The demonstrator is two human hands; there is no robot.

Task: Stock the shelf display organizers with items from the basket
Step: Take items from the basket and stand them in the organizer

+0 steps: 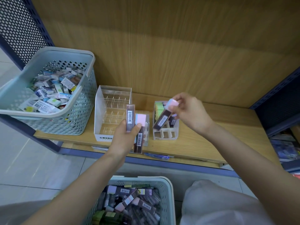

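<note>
My left hand (125, 135) grips two slim dark lead cases (130, 117), one with a pink cap, upright in front of the clear MONO organizer (112, 111). My right hand (186, 111) pinches a third dark case (163, 119) by its pink cap, tilted over the white grid organizer (165, 122). That organizer holds green-capped cases at its back left. A pale basket (168, 189) near my knees is full of the same cases.
A second pale perforated basket (78, 108) of small boxed erasers stands on the wooden shelf (219, 138) at the left. A small clear holder sits between the organizers. Dark blue shelf uprights rise at the far left and right. A blue pen lies at the shelf's front edge.
</note>
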